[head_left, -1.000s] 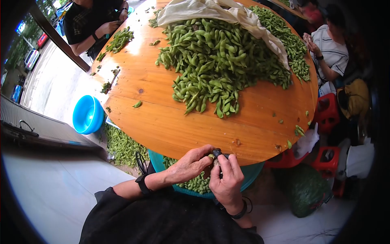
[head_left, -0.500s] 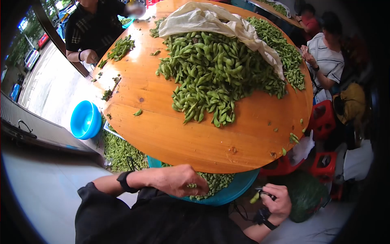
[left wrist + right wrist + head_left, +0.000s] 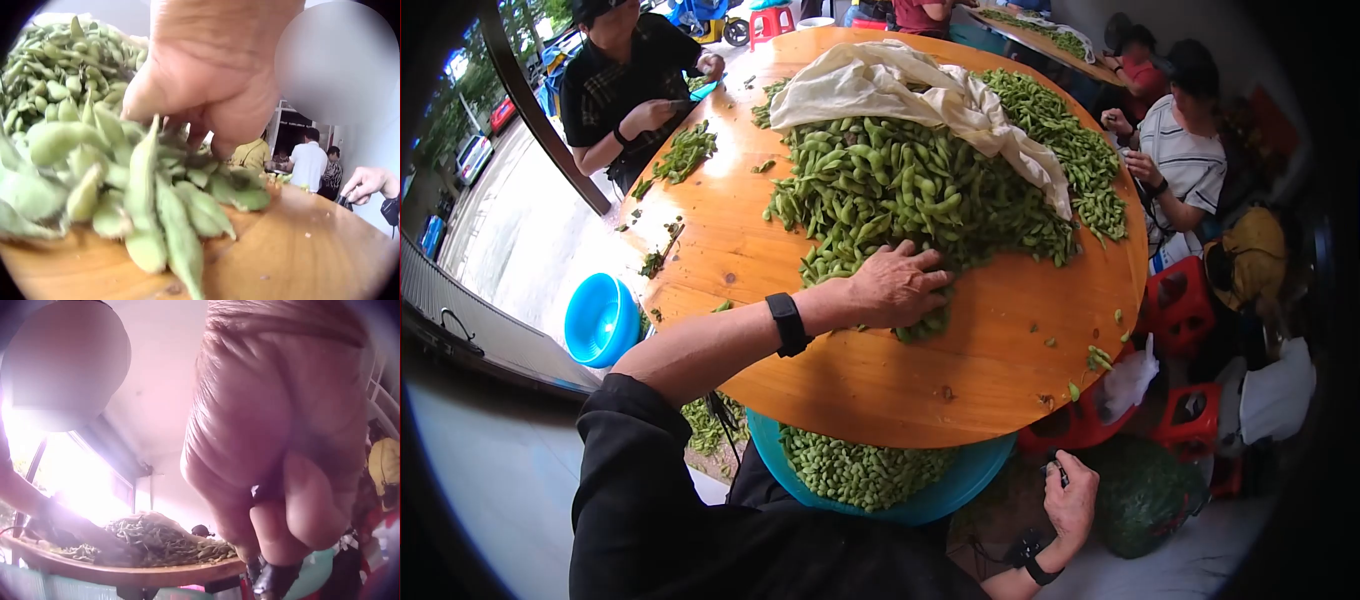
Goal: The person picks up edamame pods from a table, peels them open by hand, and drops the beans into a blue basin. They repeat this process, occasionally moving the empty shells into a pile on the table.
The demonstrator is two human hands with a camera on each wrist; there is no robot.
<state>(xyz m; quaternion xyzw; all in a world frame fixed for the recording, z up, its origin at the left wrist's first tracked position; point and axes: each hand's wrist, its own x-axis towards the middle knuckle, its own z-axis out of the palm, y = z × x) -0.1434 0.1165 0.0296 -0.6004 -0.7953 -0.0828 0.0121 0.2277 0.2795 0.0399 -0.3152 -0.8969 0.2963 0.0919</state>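
Note:
My left hand [image 3: 898, 285] reaches across the wooden table [image 3: 860, 390] and rests on the near edge of a big heap of green soybean pods [image 3: 900, 180]. In the left wrist view, its bent fingers reach down among the pods [image 3: 147, 206], their tips partly hidden. Low at the right, beside the table, my right hand [image 3: 1072, 495] grips a small black-handled tool [image 3: 275, 581]; most of the tool is hidden by the fingers. Shelled green beans [image 3: 860, 470] fill a teal basin [image 3: 970, 490] under the table's front edge.
A cream cloth [image 3: 880, 85] covers the heap's back. A blue basin [image 3: 603, 320] stands at the left, red stools [image 3: 1190, 415] and a dark green bag [image 3: 1150, 495] at the right. One person sits across the table at the left, others at the right.
My left hand has gone from the beans in the basin out to the pods on the table. My right hand stays low at the right; the pod seen at its tool no longer shows.

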